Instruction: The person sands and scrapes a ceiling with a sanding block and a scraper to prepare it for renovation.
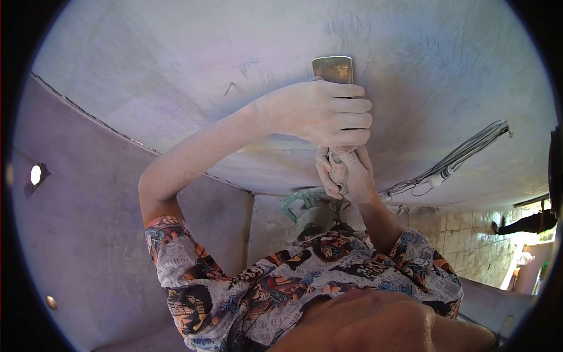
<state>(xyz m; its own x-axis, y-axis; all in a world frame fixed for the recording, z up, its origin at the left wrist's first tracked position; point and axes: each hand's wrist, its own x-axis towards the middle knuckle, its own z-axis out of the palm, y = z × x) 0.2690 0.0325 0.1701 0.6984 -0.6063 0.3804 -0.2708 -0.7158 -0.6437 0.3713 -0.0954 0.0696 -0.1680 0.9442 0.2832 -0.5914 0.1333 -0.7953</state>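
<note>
Scraper (pixel 334 69) at centre, over the pale plastered surface; contact with it cannot be told from this angle. Left hand (pixel 337 111): closed fist, fingers wrapped round the scraper just behind the blade. Right hand (pixel 360 177): just below the left, cupped round the butt of the handle (pixel 338 169), fingers curled, thumb side up. Handling (est.): light, blade thin and stiff, perhaps a little spring at the edge; not fragile. Whitish powder on both hands could make the grip slick; best hold is the handle, second hand close behind the blade, clear of its edge. Surface and room, left to right: purple-tinted panel (pixel 99 223) with a lit lamp (pixel 36 175); dark, ragged seam (pixel 105 122) where it meets the pale plastered surface (pixel 170 70), which is patchy, with smears and scuffs; small stub (pixel 229 88) projecting; green plastic item (pixel 291 205) beyond the printed shirt (pixel 316 264), type uncertain; cable bundle (pixel 463 155) loose at right; far right, tiled area (pixel 463 237), another person's dark-clad leg (pixel 528 223) and a bright opening.
</note>
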